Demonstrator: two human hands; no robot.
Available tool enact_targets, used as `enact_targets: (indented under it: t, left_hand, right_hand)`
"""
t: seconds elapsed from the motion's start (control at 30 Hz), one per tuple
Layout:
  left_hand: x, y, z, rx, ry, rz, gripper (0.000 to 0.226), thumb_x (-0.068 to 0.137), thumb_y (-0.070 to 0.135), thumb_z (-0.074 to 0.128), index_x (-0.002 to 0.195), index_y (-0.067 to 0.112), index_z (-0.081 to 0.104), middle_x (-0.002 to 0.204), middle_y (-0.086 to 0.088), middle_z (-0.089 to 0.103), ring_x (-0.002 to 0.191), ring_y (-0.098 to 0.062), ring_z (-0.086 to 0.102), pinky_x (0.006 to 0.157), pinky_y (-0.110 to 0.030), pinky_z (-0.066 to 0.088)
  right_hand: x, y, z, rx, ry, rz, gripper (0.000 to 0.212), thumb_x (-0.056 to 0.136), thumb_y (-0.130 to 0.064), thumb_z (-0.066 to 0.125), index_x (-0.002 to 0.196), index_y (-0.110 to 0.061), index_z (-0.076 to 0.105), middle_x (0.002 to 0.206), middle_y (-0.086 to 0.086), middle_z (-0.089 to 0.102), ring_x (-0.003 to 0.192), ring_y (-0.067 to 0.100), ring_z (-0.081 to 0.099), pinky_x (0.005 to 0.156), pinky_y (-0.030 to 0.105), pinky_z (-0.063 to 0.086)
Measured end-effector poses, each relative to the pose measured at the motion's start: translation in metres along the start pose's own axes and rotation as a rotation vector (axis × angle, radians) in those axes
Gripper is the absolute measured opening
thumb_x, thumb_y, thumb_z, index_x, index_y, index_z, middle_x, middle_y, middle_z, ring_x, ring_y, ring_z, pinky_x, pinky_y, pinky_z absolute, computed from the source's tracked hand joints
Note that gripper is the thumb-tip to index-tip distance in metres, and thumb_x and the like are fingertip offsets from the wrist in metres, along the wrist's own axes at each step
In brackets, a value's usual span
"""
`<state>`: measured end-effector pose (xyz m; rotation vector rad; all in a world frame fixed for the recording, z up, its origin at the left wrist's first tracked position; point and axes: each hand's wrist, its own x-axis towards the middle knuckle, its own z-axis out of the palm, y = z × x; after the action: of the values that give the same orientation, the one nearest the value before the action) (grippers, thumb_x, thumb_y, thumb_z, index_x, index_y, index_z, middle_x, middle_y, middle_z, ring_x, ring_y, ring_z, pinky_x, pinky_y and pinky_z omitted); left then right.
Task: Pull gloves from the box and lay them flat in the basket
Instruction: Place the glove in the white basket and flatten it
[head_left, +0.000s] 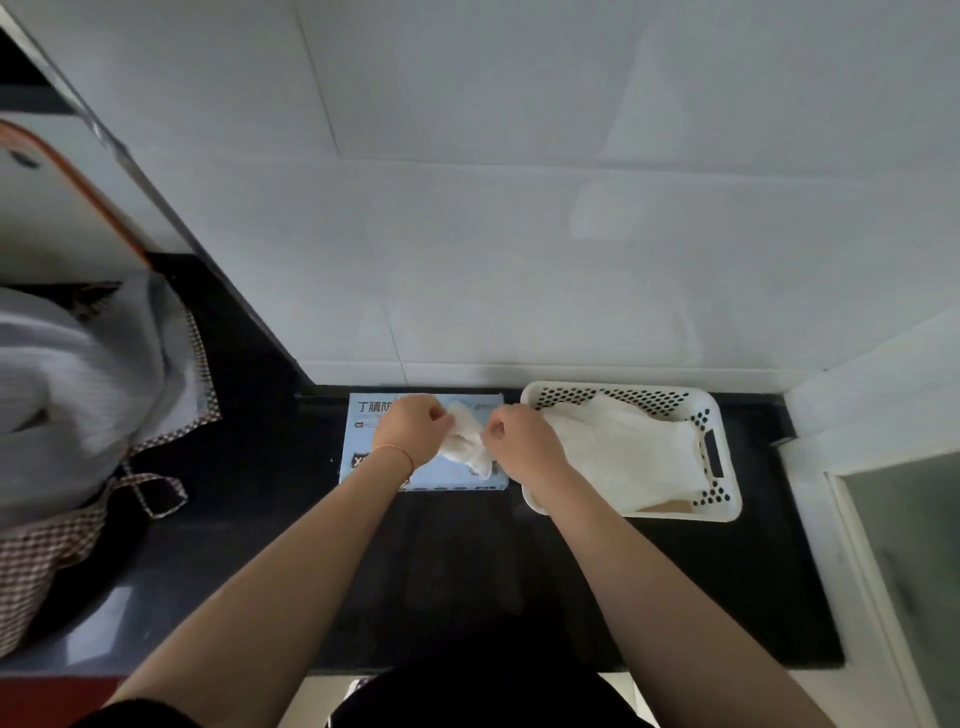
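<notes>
Both hands work over the pale blue glove box (423, 447), which lies flat on the dark worktop (467, 561) against the white wall. The left hand (413, 427) and right hand (522, 441) each pinch the same crumpled white glove (467, 439) with curled fingers. Just right of the box, the white basket (719, 457) holds gloves laid flat (623, 452).

Soft, dim, even light is cast across the frame; pale glare is seen on the white wall tiles (519, 208) at upper right; the black counter (467, 561) is left murky; straight lines are bowed toward the edges; fine detail is smeared throughout.
</notes>
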<state>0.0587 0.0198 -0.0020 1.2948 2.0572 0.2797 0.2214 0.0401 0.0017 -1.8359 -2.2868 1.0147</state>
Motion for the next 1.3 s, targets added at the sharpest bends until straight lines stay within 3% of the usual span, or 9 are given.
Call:
enact_targets:
  t: [0.1,0.27,0.4,0.5,0.57,0.83,1.0,1.13,1.3]
  left_hand:
    - [0.001,-0.001,-0.014,-0.058,0.051,0.097,0.019,0.094,0.022,0.054,0.087,0.009,0.066,0.084,-0.005,0.066,0.078,-0.024,0.059,0.07,-0.034,0.05]
    - [0.003,-0.002,-0.047,-0.158,0.223,0.213,0.016,0.096,0.021,0.054,0.092,0.013,0.067,0.085,0.004,0.065,0.081,-0.019,0.061,0.075,-0.032,0.051]
    - [-0.007,0.007,-0.075,-0.323,0.302,0.344,0.008,0.092,0.016,0.061,0.085,0.017,0.065,0.082,0.008,0.061,0.078,-0.011,0.057,0.073,-0.02,0.044]
    - [-0.018,0.017,-0.092,-0.62,0.166,0.353,0.019,0.087,0.008,0.06,0.07,0.015,0.058,0.072,0.006,0.055,0.069,-0.01,0.05,0.068,-0.023,0.041]
    - [-0.025,0.025,-0.101,-0.751,0.022,0.383,0.021,0.086,0.011,0.056,0.066,0.012,0.052,0.069,-0.003,0.048,0.068,-0.016,0.043,0.067,-0.03,0.036]
    - [-0.035,0.033,-0.099,-0.77,-0.114,0.402,0.006,0.078,0.021,0.058,0.078,0.015,0.059,0.075,-0.002,0.054,0.072,-0.015,0.047,0.067,-0.028,0.037]
    - [-0.031,0.034,-0.089,-0.651,-0.224,0.345,0.038,0.075,0.025,0.073,0.112,0.023,0.065,0.081,0.003,0.061,0.081,-0.017,0.059,0.08,-0.043,0.051]
    - [-0.034,0.047,-0.083,-0.621,-0.251,0.387,0.026,0.075,0.019,0.079,0.098,0.023,0.066,0.082,0.0,0.056,0.078,-0.016,0.054,0.075,-0.037,0.05]
    - [-0.04,0.064,-0.076,-0.513,-0.187,0.494,0.016,0.08,0.011,0.074,0.083,0.004,0.06,0.088,-0.001,0.063,0.088,-0.013,0.061,0.083,-0.025,0.047]
  right_hand:
    - [0.001,-0.012,0.005,0.026,-0.001,0.052,0.017,0.092,-0.03,0.061,0.094,-0.013,0.061,0.084,-0.004,0.055,0.081,0.02,0.058,0.07,0.034,0.046]
    - [0.0,-0.034,0.006,0.012,0.068,0.039,0.018,0.092,-0.018,0.049,0.087,-0.006,0.062,0.08,0.007,0.062,0.077,0.025,0.058,0.07,0.04,0.05]
    - [-0.001,-0.052,-0.009,0.344,0.183,0.005,0.015,0.088,-0.021,0.058,0.102,-0.019,0.057,0.1,-0.006,0.053,0.089,0.012,0.053,0.072,0.028,0.041]
    - [-0.007,-0.071,-0.036,0.67,0.095,-0.056,0.041,0.086,-0.028,0.066,0.125,-0.026,0.052,0.123,-0.011,0.052,0.111,0.006,0.053,0.089,0.023,0.044]
    - [-0.012,-0.083,-0.057,0.786,-0.036,-0.082,0.033,0.089,-0.03,0.064,0.121,-0.024,0.059,0.118,-0.008,0.063,0.108,0.007,0.06,0.088,0.024,0.047]
    - [-0.023,-0.074,-0.085,0.633,0.028,-0.06,0.016,0.086,-0.029,0.072,0.093,-0.015,0.068,0.076,-0.006,0.059,0.064,0.008,0.054,0.062,0.022,0.041]
    - [-0.027,-0.059,-0.099,0.56,0.124,-0.074,0.002,0.087,-0.017,0.07,0.088,-0.019,0.069,0.085,0.002,0.07,0.072,0.012,0.062,0.073,0.033,0.053]
    - [-0.035,-0.055,-0.109,0.499,0.175,-0.058,0.014,0.088,-0.008,0.059,0.094,-0.015,0.069,0.087,0.006,0.069,0.073,0.014,0.06,0.072,0.032,0.051]
    - [-0.046,-0.053,-0.116,0.457,0.159,-0.043,0.01,0.085,-0.026,0.064,0.087,-0.016,0.067,0.072,-0.007,0.057,0.064,0.008,0.051,0.061,0.023,0.04]
